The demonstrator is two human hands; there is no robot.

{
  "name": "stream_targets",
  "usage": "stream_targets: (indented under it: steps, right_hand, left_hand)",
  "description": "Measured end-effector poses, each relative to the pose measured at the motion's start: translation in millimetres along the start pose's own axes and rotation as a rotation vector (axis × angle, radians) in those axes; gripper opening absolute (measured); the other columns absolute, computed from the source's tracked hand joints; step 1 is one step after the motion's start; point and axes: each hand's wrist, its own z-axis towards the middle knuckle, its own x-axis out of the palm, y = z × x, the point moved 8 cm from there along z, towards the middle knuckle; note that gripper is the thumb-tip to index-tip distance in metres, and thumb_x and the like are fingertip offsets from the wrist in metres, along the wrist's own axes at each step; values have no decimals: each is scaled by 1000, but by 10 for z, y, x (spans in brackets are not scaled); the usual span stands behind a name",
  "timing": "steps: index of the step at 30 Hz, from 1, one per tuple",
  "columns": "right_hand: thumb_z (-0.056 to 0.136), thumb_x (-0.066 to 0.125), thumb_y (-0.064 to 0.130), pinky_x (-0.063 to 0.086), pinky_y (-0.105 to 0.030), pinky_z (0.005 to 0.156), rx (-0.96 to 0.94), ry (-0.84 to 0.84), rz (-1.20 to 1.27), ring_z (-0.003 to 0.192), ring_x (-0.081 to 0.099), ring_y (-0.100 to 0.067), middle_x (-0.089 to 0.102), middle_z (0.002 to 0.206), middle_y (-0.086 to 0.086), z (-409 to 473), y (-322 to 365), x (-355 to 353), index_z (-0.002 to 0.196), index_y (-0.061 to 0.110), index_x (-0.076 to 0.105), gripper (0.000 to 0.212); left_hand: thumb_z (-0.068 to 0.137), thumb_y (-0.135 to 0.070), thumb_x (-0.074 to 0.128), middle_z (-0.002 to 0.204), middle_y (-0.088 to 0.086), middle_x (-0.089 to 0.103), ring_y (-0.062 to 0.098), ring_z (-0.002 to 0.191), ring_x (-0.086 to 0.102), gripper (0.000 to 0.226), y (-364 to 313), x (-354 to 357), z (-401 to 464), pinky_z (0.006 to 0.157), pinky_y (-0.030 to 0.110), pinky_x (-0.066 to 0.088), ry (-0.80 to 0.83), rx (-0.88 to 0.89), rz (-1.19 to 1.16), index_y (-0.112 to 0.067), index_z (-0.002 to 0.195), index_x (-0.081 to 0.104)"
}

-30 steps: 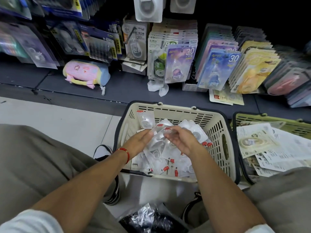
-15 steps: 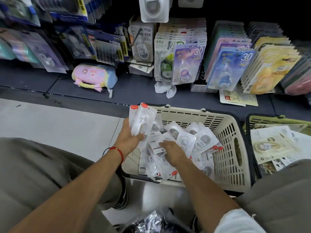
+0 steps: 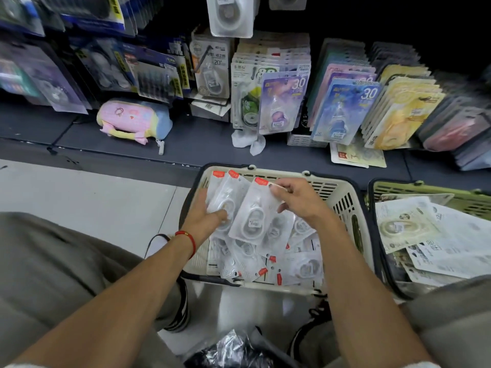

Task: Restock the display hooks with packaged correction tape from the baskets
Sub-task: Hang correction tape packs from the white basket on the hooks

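A cream basket on the floor holds several clear correction tape packs with red tabs. Over its left side my left hand grips a small fan of these packs, tabs pointing up. My right hand pinches the top of one more pack and holds it against that fan. High on the display hangs a white correction tape pack on a hook.
A green basket of larger paper-backed packs stands to the right. The low dark shelf carries rows of coloured tape packs and a pastel pouch. A dark plastic bag lies by my feet.
My right hand has lifted one pack out of the basket pile and brought it up against the packs in my left hand. The view has tilted slightly.
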Motion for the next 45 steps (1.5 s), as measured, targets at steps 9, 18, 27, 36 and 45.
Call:
stream_targets:
  steps: [9,18,27,36,45]
  right_hand:
    - [94,78,33,59,-35,61,47,-278,-41,61,69,-17,73,75,10,-14,-230,196,86,20,72,17]
    - [88,79,46,32,-45,110,232,-70,-1259,140,40,-28,47,154,-5,19,-1067,194,158,25,29,89]
    - [81,81,4,59,-26,65,451,-200,-87,89,67,-25,65,111,-10,-107,-724,-456,120,21,55,51]
    - [78,79,0,64,-37,71,91,-272,836,94,74,-27,73,120,-17,-364,372,-460,127,9,61,53]
    - [84,88,23,62,-33,70,39,-202,184,77,76,-16,82,88,-6,-278,1404,-457,110,3,68,39]
  left_hand:
    - [68,-41,94,118,-8,76,19,108,74,71,242,251,-135,89,52,63,125,-185,-119,-41,130,58]
    - [81,-10,88,114,-1,78,24,105,75,56,322,21,-101,77,44,64,-53,-203,-283,-37,124,65]
    - [79,-11,90,115,4,77,27,104,75,56,174,-56,-83,83,50,64,-105,-196,-318,-25,126,64]
    - [78,-21,92,124,8,74,29,112,73,65,-433,76,-157,97,58,59,-159,-32,-527,-19,132,56]
    - [81,-25,91,122,-1,73,19,112,73,59,-1694,21,-115,102,53,57,-161,298,-518,-27,127,54]
